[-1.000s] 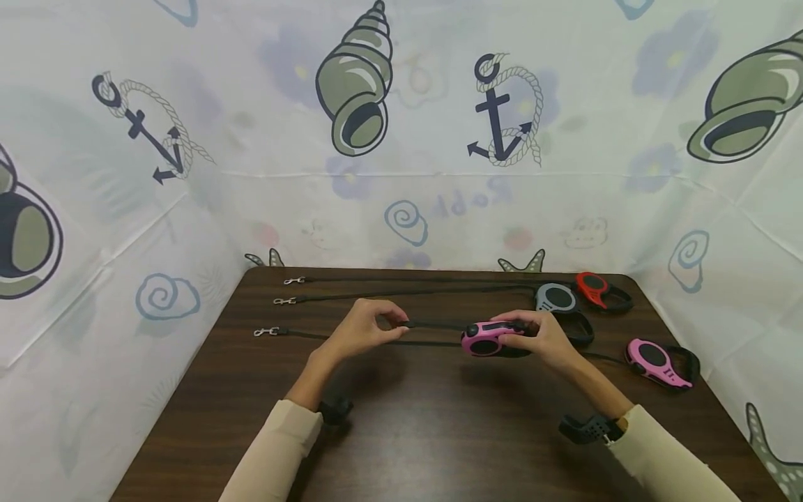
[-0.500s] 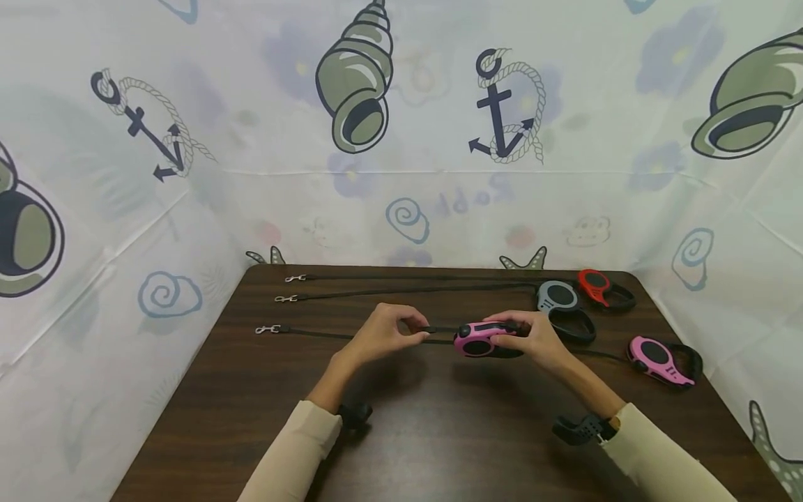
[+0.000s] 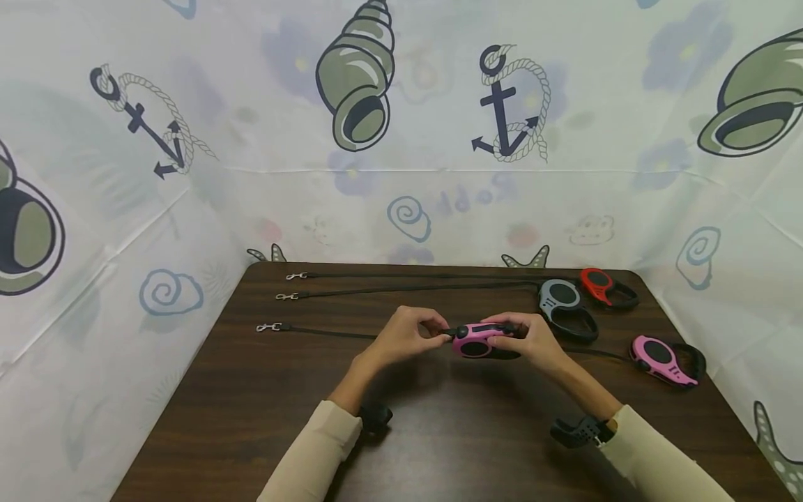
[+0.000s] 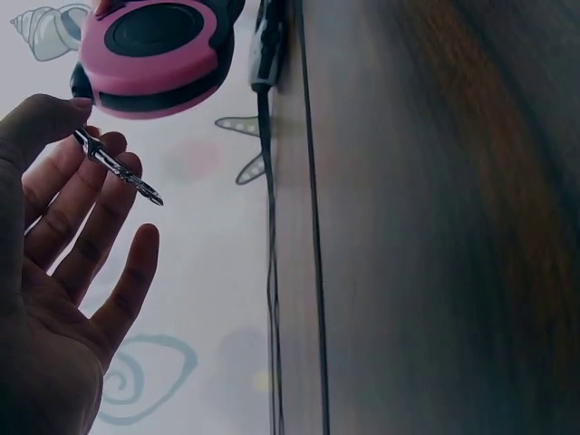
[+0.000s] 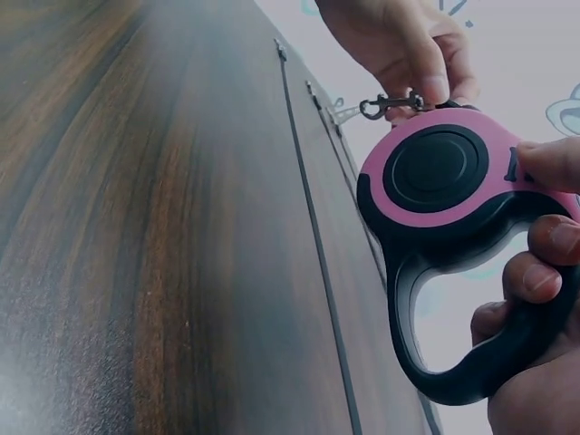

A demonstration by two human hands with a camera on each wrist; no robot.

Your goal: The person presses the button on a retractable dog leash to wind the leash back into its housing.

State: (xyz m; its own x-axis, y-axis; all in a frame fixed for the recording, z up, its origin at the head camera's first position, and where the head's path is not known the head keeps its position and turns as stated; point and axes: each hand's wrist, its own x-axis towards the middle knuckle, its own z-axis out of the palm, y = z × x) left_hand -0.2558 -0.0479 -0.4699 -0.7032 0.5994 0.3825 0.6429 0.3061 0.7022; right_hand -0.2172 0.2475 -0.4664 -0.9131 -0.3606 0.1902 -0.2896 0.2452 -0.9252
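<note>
A pink and black retractable dog leash [image 3: 473, 340] is held above the table by my right hand [image 3: 533, 340]. In the right wrist view, fingers curl round the black handle [image 5: 403, 335] and the thumb lies on the pink casing [image 5: 426, 204]. My left hand [image 3: 408, 338] pinches the strap end close against the casing. Its metal snap hook [image 4: 122, 169] sticks out past the thumb in the left wrist view, and the other left fingers are loosely spread.
Behind lie a grey leash [image 3: 560, 296] and a red leash [image 3: 597, 280], straps drawn out leftward. Another pink leash [image 3: 655, 355] rests at the right, its strap ending in a hook [image 3: 270, 327] at left. The dark wooden table [image 3: 439, 446] meets a patterned cloth [image 3: 282, 209] behind.
My left hand has moved right, pinching the strap, until it meets the casing. The strap stretch between my hands has shortened away. My right hand has shifted slightly left.
</note>
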